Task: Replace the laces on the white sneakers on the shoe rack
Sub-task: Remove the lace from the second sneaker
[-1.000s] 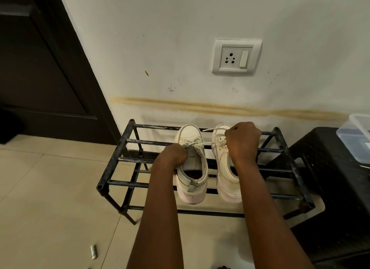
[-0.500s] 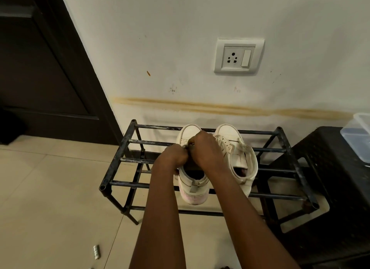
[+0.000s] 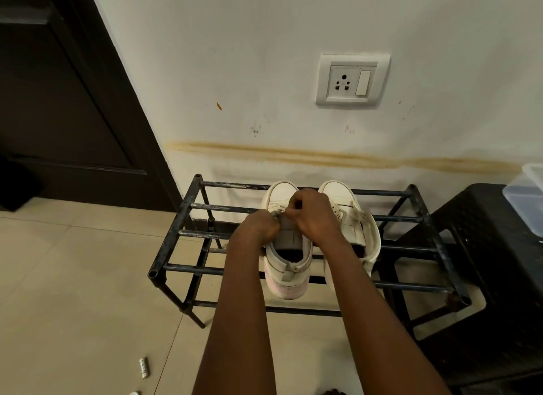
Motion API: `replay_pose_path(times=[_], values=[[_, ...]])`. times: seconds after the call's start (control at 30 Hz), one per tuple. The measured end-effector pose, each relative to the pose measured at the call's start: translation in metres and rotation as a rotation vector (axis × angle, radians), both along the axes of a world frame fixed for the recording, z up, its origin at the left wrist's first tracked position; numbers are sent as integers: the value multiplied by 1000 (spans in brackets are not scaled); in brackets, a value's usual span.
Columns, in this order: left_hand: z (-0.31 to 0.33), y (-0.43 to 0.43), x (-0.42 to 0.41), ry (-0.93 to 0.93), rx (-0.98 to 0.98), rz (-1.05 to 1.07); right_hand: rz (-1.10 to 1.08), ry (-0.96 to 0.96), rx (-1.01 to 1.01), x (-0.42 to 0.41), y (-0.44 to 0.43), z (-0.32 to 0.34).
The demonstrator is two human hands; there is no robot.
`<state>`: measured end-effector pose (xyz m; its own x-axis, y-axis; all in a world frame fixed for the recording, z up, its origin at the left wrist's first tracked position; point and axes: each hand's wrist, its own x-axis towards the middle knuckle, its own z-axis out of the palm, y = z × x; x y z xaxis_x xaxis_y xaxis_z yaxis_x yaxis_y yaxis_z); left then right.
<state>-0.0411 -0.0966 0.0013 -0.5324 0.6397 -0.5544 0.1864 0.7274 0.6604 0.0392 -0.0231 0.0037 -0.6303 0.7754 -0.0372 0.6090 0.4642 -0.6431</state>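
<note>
Two white sneakers stand side by side, toes to the wall, on the top bars of a black metal shoe rack [image 3: 176,233]. Over the lace area of the left sneaker [image 3: 289,265] my left hand [image 3: 257,228] and my right hand [image 3: 311,215] meet, both pinched on its white lace [image 3: 276,212]. The hands hide most of the lacing. Laced and tilted a little to the right, the right sneaker [image 3: 357,218] is touched by neither hand.
A black plastic stool [image 3: 484,262] stands right of the rack with a clear plastic box [image 3: 526,197] on it. A dark door [image 3: 58,100] is at the left. A wall socket [image 3: 351,80] sits above the rack. A small white object [image 3: 144,367] lies on the tiled floor.
My right hand has moved left from the right sneaker to the left sneaker's lace area and now meets my left hand. The taut lace strand between the shoes is gone.
</note>
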Motion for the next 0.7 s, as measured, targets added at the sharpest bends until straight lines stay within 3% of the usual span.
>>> replay_pose_path(times=[0.2, 0.3, 0.5, 0.7], values=[[0, -2, -4, -54, -8, 27, -386, 378, -364, 0, 7, -10], [0, -3, -5, -81, -5, 34, -470, 401, -485, -3, 13, -20], [0, -1, -3, -46, -6, 6, -157, 178, -59, 0, 7, 6], [-3, 0, -3, -1, -17, -10, 89, -250, 289, -10, -11, 1]])
